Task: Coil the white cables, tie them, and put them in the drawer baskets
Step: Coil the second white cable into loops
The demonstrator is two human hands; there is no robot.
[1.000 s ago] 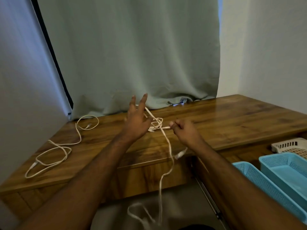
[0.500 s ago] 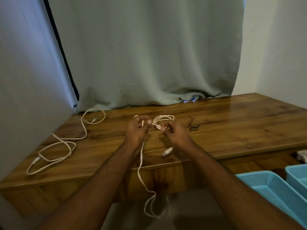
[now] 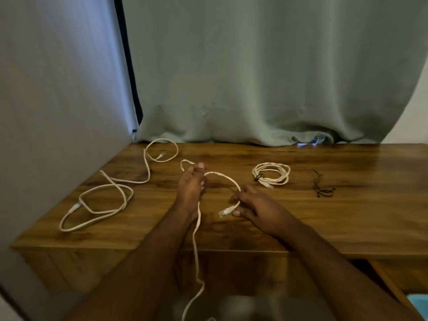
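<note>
- The cable (image 3: 225, 178) held between the hands is white, with a paler, clear-looking plug (image 3: 225, 212).
- The loose cable (image 3: 111, 191) at the left is white too.
- The coiled cable (image 3: 271, 174) is white, bound by a dark tie (image 3: 259, 177).
- The spare ties (image 3: 320, 187) are black.
- The table (image 3: 347, 216) is warm brown wood with darker grain streaks and a glossy sheen.
- The curtain (image 3: 266, 77) is plain pale grey-green.
- The basket corner (image 3: 419, 302) is light blue.

One white cable (image 3: 222, 179) arcs between both hands, its tail hanging below the worktop edge. A coiled, tied cable (image 3: 271, 174) lies to the right; a loose cable (image 3: 108, 193) sprawls to the left.
</note>
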